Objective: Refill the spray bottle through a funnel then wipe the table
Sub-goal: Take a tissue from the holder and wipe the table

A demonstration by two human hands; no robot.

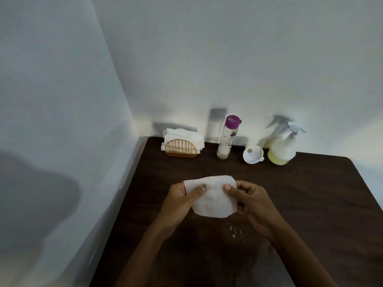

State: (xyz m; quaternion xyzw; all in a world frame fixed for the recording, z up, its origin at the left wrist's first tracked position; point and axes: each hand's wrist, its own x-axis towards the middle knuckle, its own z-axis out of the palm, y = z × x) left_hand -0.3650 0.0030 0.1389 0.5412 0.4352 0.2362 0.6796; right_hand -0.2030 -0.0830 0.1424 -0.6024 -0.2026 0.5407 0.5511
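Note:
Both my hands hold a white paper napkin [213, 198] above the middle of the dark wooden table [310, 193]. My left hand [182, 201] pinches its left edge with the thumb on top. My right hand [248, 200] pinches its right edge. A spray bottle [283, 149] with pale yellow liquid and a grey trigger head stands at the back right. A white funnel [253, 154] lies on its side just left of it. Left of the funnel stands a clear bottle [227, 137] with a purple cap, nearly empty. Small droplets [234, 232] speckle the table below the napkin.
A gold wire holder [179, 149] stuffed with white napkins stands at the back left of the table. White walls close in behind and to the left. The table's right corner is rounded.

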